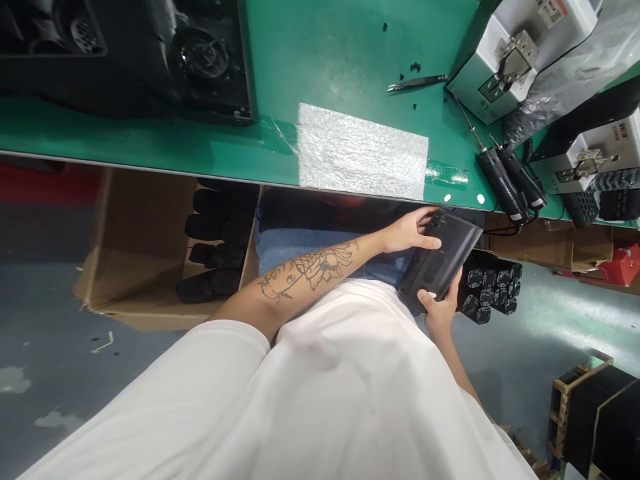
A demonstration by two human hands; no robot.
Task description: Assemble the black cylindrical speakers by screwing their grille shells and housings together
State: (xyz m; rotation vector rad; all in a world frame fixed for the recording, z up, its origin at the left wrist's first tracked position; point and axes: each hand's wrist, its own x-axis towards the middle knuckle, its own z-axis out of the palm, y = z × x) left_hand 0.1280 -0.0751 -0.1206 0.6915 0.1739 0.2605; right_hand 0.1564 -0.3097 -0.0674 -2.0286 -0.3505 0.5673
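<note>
A black rectangular device (440, 257) is tilted over my lap, just below the bench edge. My left hand (413, 231) grips its upper left end, with the thumb lying across the face. My right hand (441, 307) holds its lower right side, thumb on the face near a small white spot. The fingers behind the device are hidden. On the green bench (280, 60) in front of me lies a silvery foam sheet (363, 153), and two black electric screwdrivers (505, 180) rest to its right.
Tweezers (417, 83) and small black screws lie at the back. Silver-white power units (520, 53) stand at the right, a large black casing (200, 60) at the left. Below are a cardboard box (145, 240) of black parts and stacked black pieces (493, 287).
</note>
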